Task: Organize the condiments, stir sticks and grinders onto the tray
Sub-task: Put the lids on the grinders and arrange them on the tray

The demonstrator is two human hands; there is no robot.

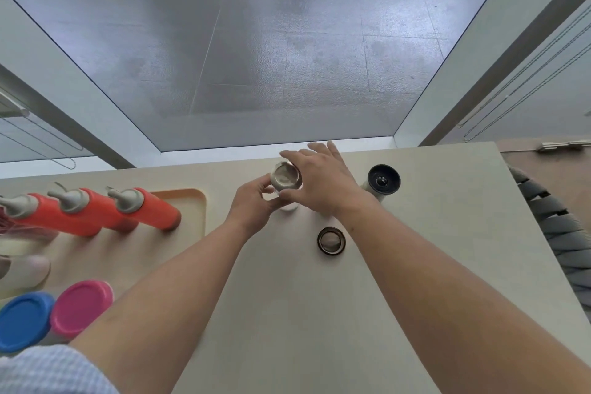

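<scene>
Two jars [24, 320], three orange bottles [153, 208], three grinders [331, 240].

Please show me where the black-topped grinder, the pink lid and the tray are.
black-topped grinder [383, 182]: head view, on its black top.
pink lid [81, 307]: head view, middle of its flat top.
tray [179, 195]: head view, on its far rim.

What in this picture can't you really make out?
All in the head view:
Grinder body: covered by the left hand and right hand; the right hand's grip is unclear.
Blue-lidded jar: cut by the left edge.
Beige thing: cut by the left edge, unidentifiable.
Round ring on the table: seen from above, height hidden.
</scene>
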